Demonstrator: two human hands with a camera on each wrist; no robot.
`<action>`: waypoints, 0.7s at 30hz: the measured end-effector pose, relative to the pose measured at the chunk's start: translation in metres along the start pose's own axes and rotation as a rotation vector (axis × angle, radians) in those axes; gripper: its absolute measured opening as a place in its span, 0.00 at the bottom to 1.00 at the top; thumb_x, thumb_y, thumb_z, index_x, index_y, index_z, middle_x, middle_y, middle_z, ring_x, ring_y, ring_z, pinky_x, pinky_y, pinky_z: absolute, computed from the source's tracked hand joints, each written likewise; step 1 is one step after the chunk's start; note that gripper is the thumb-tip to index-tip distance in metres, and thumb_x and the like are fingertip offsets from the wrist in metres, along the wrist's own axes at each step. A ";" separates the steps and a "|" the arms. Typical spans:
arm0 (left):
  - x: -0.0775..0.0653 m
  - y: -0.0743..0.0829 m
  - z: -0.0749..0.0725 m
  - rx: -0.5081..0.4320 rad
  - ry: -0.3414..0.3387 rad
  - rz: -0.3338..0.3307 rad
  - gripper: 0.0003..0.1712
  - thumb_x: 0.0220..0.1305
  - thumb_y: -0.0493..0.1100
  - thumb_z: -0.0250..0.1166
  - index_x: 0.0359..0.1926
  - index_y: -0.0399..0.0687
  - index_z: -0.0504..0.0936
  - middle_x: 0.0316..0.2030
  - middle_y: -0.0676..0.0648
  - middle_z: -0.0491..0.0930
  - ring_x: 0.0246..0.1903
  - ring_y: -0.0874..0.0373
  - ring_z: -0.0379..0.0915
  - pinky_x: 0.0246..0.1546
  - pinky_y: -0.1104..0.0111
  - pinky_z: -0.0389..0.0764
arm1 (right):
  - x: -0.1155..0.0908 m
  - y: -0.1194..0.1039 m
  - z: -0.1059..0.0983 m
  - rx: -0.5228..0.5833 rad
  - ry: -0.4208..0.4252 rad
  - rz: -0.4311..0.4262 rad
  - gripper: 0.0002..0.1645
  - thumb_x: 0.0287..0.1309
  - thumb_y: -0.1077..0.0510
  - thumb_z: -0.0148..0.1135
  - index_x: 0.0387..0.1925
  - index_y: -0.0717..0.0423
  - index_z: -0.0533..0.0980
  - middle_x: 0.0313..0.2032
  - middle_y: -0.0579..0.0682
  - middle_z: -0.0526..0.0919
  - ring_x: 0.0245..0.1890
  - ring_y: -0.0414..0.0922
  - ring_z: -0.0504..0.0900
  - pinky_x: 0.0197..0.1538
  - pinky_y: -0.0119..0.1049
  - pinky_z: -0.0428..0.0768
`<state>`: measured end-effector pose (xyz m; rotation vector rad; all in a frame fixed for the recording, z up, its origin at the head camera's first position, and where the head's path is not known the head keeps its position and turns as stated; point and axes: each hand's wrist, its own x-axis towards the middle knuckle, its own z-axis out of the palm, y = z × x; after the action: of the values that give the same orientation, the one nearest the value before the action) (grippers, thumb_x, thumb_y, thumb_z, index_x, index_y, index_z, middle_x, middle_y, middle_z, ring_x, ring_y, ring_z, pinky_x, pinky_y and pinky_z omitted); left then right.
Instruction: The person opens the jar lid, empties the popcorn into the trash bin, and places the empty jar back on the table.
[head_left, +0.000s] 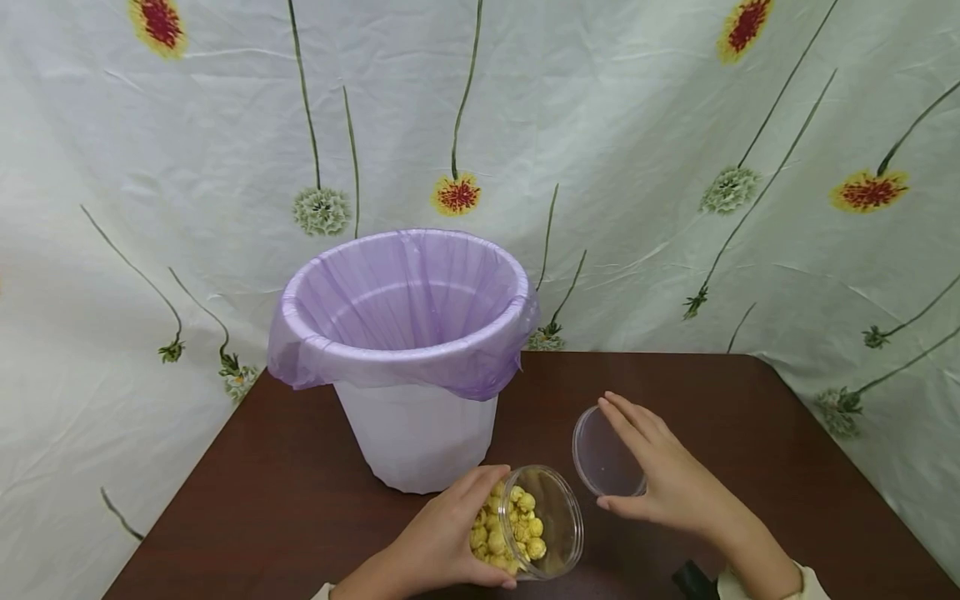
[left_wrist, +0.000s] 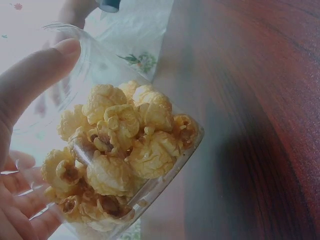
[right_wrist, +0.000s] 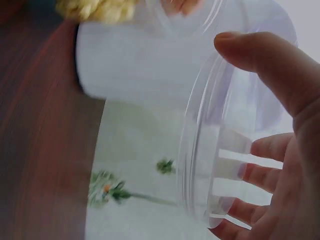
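One left hand (head_left: 448, 529), lower centre, clamped fingers round one popcorn jar (head_left: 558, 523). One right hand (head_left: 670, 475), lower right, clamped fingers round one lid (head_left: 602, 457).

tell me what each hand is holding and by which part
The left hand grips the clear jar of popcorn round its side; the right hand holds the clear lid by its rim.

Popcorn (head_left: 491, 537) lies in the jar (head_left: 559, 533) in the left grip (head_left: 446, 531); right of it, the right grip (head_left: 667, 477) holds the lid (head_left: 606, 454). Behind the left grip, the bin (head_left: 420, 437) stands on the surface (head_left: 675, 383).
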<state>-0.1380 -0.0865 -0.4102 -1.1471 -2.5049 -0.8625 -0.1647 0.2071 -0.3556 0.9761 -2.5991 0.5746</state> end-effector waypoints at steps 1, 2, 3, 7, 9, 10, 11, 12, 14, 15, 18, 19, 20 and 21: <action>0.000 0.000 0.000 -0.001 0.001 -0.004 0.60 0.31 0.63 0.74 0.64 0.44 0.58 0.54 0.50 0.65 0.52 0.56 0.65 0.48 0.61 0.72 | 0.000 0.005 0.001 0.000 -0.007 0.024 0.63 0.34 0.43 0.72 0.69 0.50 0.47 0.66 0.53 0.51 0.60 0.57 0.55 0.51 0.58 0.66; 0.000 0.000 0.000 0.001 0.003 -0.006 0.60 0.30 0.63 0.74 0.63 0.44 0.58 0.54 0.50 0.65 0.52 0.57 0.65 0.49 0.62 0.72 | -0.001 0.009 0.003 0.002 -0.018 0.052 0.62 0.35 0.42 0.72 0.69 0.50 0.48 0.66 0.53 0.51 0.60 0.58 0.55 0.50 0.59 0.65; 0.000 0.000 0.000 0.000 0.004 -0.009 0.60 0.30 0.63 0.74 0.63 0.44 0.58 0.54 0.50 0.65 0.52 0.57 0.65 0.49 0.62 0.72 | -0.001 0.014 0.004 0.011 -0.034 0.083 0.62 0.36 0.41 0.71 0.68 0.51 0.48 0.66 0.54 0.51 0.60 0.59 0.55 0.50 0.60 0.65; -0.001 0.001 0.000 -0.020 0.000 -0.031 0.60 0.29 0.62 0.75 0.63 0.46 0.59 0.55 0.51 0.65 0.53 0.58 0.64 0.49 0.62 0.71 | -0.004 0.032 0.011 0.055 -0.109 0.197 0.59 0.40 0.36 0.67 0.68 0.55 0.50 0.65 0.58 0.51 0.60 0.63 0.53 0.51 0.62 0.63; -0.001 0.002 0.000 -0.018 0.003 -0.026 0.60 0.30 0.63 0.75 0.63 0.45 0.58 0.55 0.51 0.65 0.52 0.58 0.65 0.49 0.62 0.71 | -0.006 0.040 0.015 0.063 -0.134 0.234 0.59 0.40 0.35 0.66 0.67 0.58 0.51 0.65 0.60 0.52 0.59 0.65 0.53 0.51 0.63 0.62; -0.001 0.002 0.000 -0.015 0.007 -0.023 0.59 0.30 0.63 0.74 0.63 0.45 0.58 0.55 0.51 0.65 0.52 0.57 0.65 0.49 0.61 0.71 | -0.007 0.044 0.017 0.061 -0.142 0.249 0.59 0.40 0.36 0.66 0.66 0.60 0.52 0.64 0.61 0.52 0.59 0.65 0.53 0.51 0.63 0.62; -0.001 0.002 0.000 -0.011 0.011 -0.019 0.59 0.30 0.63 0.74 0.63 0.45 0.58 0.54 0.50 0.65 0.52 0.57 0.65 0.49 0.61 0.71 | -0.008 0.047 0.019 0.056 -0.149 0.260 0.59 0.40 0.37 0.67 0.66 0.62 0.52 0.64 0.62 0.53 0.59 0.66 0.54 0.51 0.64 0.61; -0.001 0.002 0.000 -0.006 0.016 -0.015 0.59 0.30 0.63 0.74 0.63 0.45 0.58 0.54 0.50 0.65 0.52 0.57 0.65 0.49 0.61 0.72 | -0.008 0.051 0.021 0.051 -0.154 0.272 0.58 0.40 0.38 0.67 0.65 0.63 0.53 0.63 0.64 0.53 0.58 0.67 0.54 0.51 0.64 0.61; -0.002 0.001 0.000 -0.001 0.024 -0.011 0.59 0.30 0.63 0.74 0.63 0.45 0.58 0.54 0.50 0.66 0.52 0.57 0.65 0.49 0.61 0.71 | -0.010 0.057 0.025 0.036 -0.170 0.298 0.57 0.40 0.40 0.68 0.64 0.66 0.54 0.62 0.66 0.54 0.57 0.69 0.55 0.50 0.64 0.62; -0.002 0.001 0.000 0.000 0.027 -0.010 0.59 0.30 0.63 0.74 0.63 0.45 0.59 0.54 0.50 0.66 0.52 0.57 0.65 0.49 0.61 0.71 | -0.011 0.060 0.027 0.031 -0.178 0.309 0.57 0.40 0.40 0.68 0.64 0.67 0.54 0.62 0.67 0.55 0.56 0.70 0.56 0.50 0.64 0.62; -0.002 0.001 0.000 -0.009 0.033 -0.011 0.60 0.29 0.63 0.75 0.63 0.44 0.59 0.54 0.50 0.66 0.51 0.58 0.65 0.49 0.62 0.71 | -0.015 0.068 0.032 0.016 -0.205 0.342 0.57 0.39 0.41 0.69 0.63 0.70 0.55 0.60 0.70 0.56 0.54 0.72 0.57 0.48 0.64 0.63; -0.002 0.001 0.000 -0.014 0.034 -0.011 0.60 0.29 0.62 0.75 0.63 0.44 0.59 0.54 0.51 0.65 0.51 0.58 0.65 0.49 0.62 0.71 | -0.016 0.071 0.033 0.012 -0.213 0.350 0.57 0.39 0.41 0.69 0.62 0.70 0.55 0.60 0.70 0.56 0.54 0.72 0.58 0.47 0.65 0.63; -0.002 0.001 0.000 -0.020 0.034 -0.013 0.60 0.28 0.62 0.75 0.63 0.45 0.59 0.54 0.51 0.65 0.51 0.59 0.65 0.49 0.62 0.71 | -0.017 0.074 0.035 0.010 -0.218 0.354 0.57 0.38 0.41 0.69 0.62 0.70 0.55 0.60 0.71 0.56 0.53 0.73 0.58 0.47 0.65 0.63; -0.002 0.001 0.000 -0.024 0.036 -0.011 0.60 0.29 0.62 0.75 0.63 0.45 0.59 0.54 0.51 0.65 0.51 0.59 0.65 0.49 0.62 0.71 | -0.018 0.076 0.036 0.009 -0.221 0.357 0.57 0.38 0.41 0.69 0.62 0.70 0.56 0.59 0.71 0.57 0.53 0.73 0.58 0.46 0.65 0.63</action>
<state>-0.1356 -0.0867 -0.4109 -1.1164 -2.4812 -0.9105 -0.2088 0.2526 -0.4140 0.6076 -2.9983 0.5912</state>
